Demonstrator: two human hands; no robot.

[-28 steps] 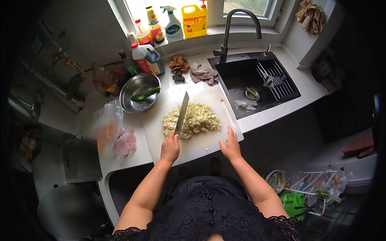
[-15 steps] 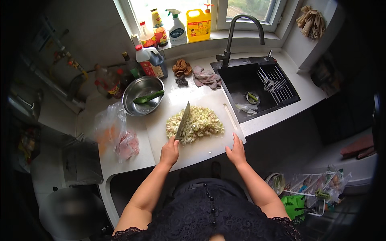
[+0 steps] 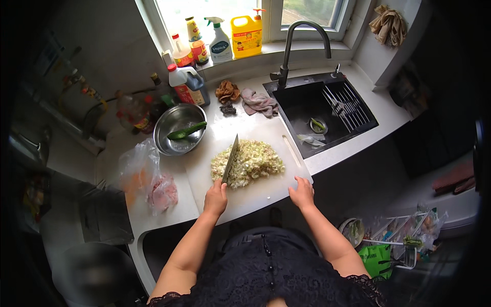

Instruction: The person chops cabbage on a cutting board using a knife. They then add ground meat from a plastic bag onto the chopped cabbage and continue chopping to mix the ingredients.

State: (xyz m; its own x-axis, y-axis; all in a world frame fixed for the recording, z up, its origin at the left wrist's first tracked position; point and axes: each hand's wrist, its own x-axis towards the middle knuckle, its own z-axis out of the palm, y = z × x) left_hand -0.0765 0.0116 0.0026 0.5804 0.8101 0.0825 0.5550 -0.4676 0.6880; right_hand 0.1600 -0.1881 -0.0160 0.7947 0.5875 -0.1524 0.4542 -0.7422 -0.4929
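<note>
My left hand [image 3: 216, 198] is closed round the handle of a kitchen knife [image 3: 231, 159]. Its blade points away from me, standing in the left part of a heap of finely chopped pale green vegetable [image 3: 258, 161]. The heap lies on a white cutting board [image 3: 240, 202], with one small bit fallen near the front edge. By the board's front right corner is my right hand [image 3: 302, 193], thumb and fingers apart and nothing held; whether it touches the board I cannot tell.
Left of the board are a steel bowl [image 3: 166, 120] with a green cucumber [image 3: 186, 131] and a plastic bag with pinkish meat [image 3: 163, 192]. A black sink [image 3: 294, 110] and tap [image 3: 288, 56] are at the right. Cloths [image 3: 259, 102] and bottles [image 3: 221, 45] stand behind.
The view has shifted slightly. The knife still stands in the heap's left side, and my right hand has drawn its fingers a little closer together beside the board corner.
</note>
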